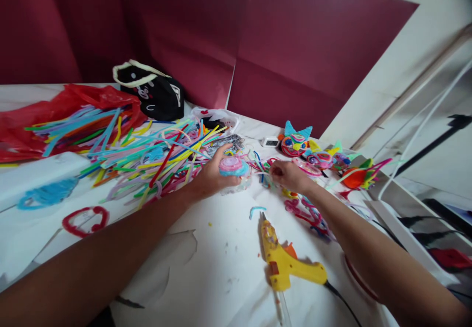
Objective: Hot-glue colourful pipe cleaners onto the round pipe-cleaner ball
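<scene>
My left hand [214, 173] is wrapped around a small round craft piece [233, 165], coiled in pink and blue pipe cleaner on top, with a clear-looking lower part. To its right, my right hand [287, 175] has its fingers pinched on a pale pipe cleaner [261, 173], which stretches toward the round piece. Whether its end touches the piece, I cannot tell. Nearer to me on the white table lies a yellow glue gun [282, 263], nozzle pointing away, beside a short blue pipe cleaner piece [257, 210].
Loose pipe cleaners [147, 155] spill from a red plastic bag [121, 100] at left. Behind stand a black bag [158, 98] and a small white digital display [270, 142]. Finished-looking craft figures [295, 142] line the right. A red loop [83, 223] lies front left.
</scene>
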The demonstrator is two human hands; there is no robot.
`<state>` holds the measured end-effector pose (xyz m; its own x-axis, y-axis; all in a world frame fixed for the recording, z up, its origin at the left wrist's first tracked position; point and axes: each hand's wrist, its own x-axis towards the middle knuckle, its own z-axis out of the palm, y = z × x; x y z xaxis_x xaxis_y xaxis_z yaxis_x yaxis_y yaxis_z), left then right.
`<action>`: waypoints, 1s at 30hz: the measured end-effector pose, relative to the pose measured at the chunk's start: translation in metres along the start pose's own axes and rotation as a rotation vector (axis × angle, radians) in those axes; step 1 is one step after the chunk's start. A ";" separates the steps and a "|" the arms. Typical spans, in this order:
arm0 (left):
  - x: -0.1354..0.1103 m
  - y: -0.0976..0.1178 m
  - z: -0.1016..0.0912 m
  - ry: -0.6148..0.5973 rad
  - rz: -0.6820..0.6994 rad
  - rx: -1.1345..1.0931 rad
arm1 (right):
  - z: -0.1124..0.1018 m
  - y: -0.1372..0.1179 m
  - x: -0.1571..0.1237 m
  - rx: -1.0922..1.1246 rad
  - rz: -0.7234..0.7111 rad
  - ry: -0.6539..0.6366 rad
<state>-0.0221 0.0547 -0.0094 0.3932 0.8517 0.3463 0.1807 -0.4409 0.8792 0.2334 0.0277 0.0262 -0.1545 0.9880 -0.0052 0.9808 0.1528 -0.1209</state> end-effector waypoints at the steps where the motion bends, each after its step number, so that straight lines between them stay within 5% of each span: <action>1: -0.001 0.000 0.000 -0.049 -0.007 0.007 | -0.001 0.002 -0.001 0.017 -0.021 -0.003; 11: -0.011 0.018 0.000 -0.381 0.026 0.170 | 0.017 -0.017 0.027 -0.096 -0.194 -0.006; 20: -0.017 0.015 0.005 -0.437 0.121 0.233 | 0.040 -0.023 0.047 -0.289 -0.270 -0.105; 25: -0.018 0.010 0.007 -0.434 0.151 0.218 | 0.035 -0.024 0.046 -0.178 -0.258 -0.054; 30: -0.019 0.009 0.008 -0.418 0.175 0.254 | 0.014 -0.016 0.040 0.164 -0.184 0.113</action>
<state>-0.0204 0.0321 -0.0105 0.7542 0.5964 0.2748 0.2730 -0.6653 0.6948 0.2105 0.0641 0.0144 -0.3053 0.9417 0.1413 0.9037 0.3333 -0.2689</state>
